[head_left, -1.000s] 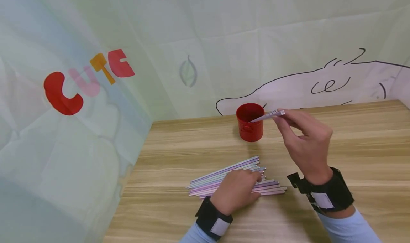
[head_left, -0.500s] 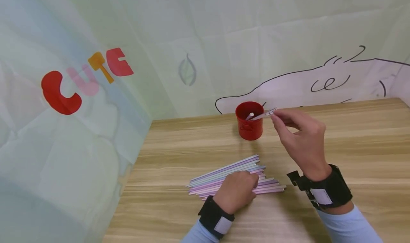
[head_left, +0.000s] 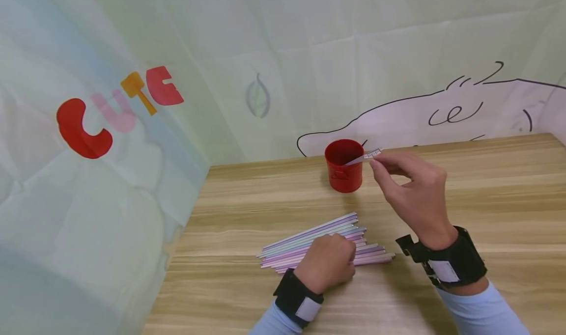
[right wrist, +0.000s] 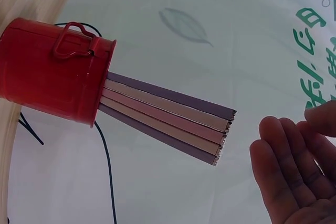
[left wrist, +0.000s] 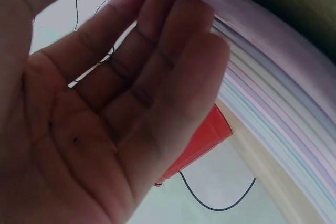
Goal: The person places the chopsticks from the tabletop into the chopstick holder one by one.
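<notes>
In the head view my left hand rests curled over a spread row of pale strips in lilac, pink and mint that look like paper. Up close in the left wrist view, its thumb and fingertips meet at a near lilac strip. Farther back stands the red bucket, with several fanned strips leaning out over its rim. My right hand is beside their outer ends. The right wrist view shows its fingers loosely bent, with a gap between them and the strip ends.
The wooden table meets a printed cloth backdrop just behind the bucket. A second backdrop wall with coloured letters borders the left side. A wire handle hangs on the bucket.
My right hand has moved slightly left toward the bucket and come away from the strips leaning in it. My left thumb has drawn in under the hand at the row.
</notes>
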A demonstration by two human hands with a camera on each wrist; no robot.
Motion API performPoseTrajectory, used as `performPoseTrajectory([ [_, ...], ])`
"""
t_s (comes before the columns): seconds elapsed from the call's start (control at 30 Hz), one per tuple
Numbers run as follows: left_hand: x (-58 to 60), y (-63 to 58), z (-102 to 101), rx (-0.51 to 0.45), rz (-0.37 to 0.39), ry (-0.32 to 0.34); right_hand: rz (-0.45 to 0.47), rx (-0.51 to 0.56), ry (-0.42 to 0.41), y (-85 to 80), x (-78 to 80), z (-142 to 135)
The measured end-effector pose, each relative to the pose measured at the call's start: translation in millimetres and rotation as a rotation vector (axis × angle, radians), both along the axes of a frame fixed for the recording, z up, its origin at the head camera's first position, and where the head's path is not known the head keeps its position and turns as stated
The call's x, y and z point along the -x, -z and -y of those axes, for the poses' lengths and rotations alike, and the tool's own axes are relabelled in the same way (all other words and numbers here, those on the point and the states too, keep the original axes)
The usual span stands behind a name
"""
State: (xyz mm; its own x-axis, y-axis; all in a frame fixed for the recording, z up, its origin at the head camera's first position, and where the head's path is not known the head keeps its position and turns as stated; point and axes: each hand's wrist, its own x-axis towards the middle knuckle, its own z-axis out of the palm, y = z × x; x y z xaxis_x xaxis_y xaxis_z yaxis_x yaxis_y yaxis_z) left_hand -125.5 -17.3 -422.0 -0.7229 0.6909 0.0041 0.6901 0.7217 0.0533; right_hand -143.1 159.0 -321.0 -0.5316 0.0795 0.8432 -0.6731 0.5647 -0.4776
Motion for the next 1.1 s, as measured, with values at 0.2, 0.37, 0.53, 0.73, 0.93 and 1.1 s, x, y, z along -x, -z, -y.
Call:
performPoseTrajectory([
  [0.2,-0.9,-0.8,0,0.014,-0.007,0.020,-0.001,-0.005,0.000,8.7,6.0,-5],
  [0.37,-2.0,-1.0,-2,0.027,0.074,0.025,-0.007,-0.008,-0.001,3.9,2.8,-4],
  [0.53,-6.4,-3.4,-4,0.020,0.142,0.038,-0.016,-0.015,-0.009,-0.7,-0.2,-2],
  [0.73,-22.3,-4.9,-14,0.100,0.308,0.119,-0.019,-0.034,-0.010,4.8,3.5,-6],
  [0.93,-33.8,-5.5,-26,0.150,0.323,0.224,-0.024,-0.048,-0.016,5.4,4.8,-6],
  [1.1,-40.4,-5.1,-28,0.149,0.209,0.271,-0.026,-0.060,-0.025,1.8,1.5,-4],
])
